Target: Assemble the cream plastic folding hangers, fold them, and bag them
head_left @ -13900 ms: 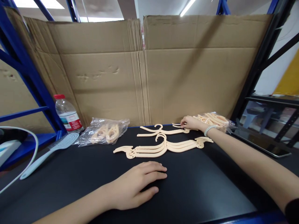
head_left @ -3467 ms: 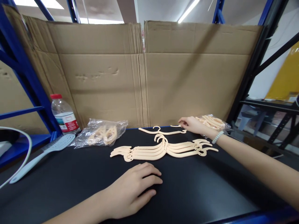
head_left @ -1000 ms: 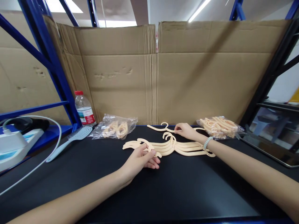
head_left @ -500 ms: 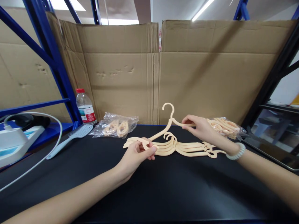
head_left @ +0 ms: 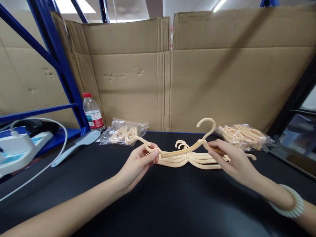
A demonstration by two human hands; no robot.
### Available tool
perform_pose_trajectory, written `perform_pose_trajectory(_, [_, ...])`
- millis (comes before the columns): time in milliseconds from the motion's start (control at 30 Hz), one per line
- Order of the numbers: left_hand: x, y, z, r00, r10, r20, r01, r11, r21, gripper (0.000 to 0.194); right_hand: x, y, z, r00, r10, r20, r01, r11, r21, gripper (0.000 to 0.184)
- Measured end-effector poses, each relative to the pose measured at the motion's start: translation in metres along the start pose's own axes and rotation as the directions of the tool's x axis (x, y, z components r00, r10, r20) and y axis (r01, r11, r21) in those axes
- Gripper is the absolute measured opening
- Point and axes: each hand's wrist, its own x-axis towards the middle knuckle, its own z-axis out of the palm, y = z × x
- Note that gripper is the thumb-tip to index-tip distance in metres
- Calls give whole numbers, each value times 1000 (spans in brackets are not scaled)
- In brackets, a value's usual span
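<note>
Between my two hands is a cream plastic clothes hanger [head_left: 181, 152], its hook pointing up and to the left near my right hand. My left hand [head_left: 143, 161] is closed on the end of one arm, where a small curved tip sticks out past the fingers. My right hand [head_left: 229, 159] pinches the other arm just beside the hook joint. Behind and below it, a row of similar hangers [head_left: 174, 163] lies on the black table, with their hooks bunched together. My right hand covers part of that row's right side.
At the back left are a plastic bag with cream pieces [head_left: 123, 131], a red-capped bottle [head_left: 93, 113] and a light blue hairbrush [head_left: 86, 138]. Another filled bag [head_left: 244, 135] lies at the back right. A white power strip [head_left: 22, 148] with a cable sits far left. Cardboard [head_left: 128, 79] stands behind.
The held hanger has come lower and turned, its hook moving right. My right hand has shifted right and down to the hook joint. My left hand keeps its hold, slightly left.
</note>
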Motion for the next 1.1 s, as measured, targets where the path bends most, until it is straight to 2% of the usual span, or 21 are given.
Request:
perform_pose_trajectory(200, [1,0,2,997,-76,-22,73,992,-106,16,-10,-5,3,997,-35,-62,34,999,-14,11])
perform_pose_trajectory(433, [0,1,3,996,-86,34,91,981,-169,11,-12,-10,3,989,-88,-118,82,995,-55,9])
perform_pose_trajectory(1100, [-3,-1,4,979,-125,158,157,965,-212,9,-17,-10,4,983,-131,-126,121,989,-81,11])
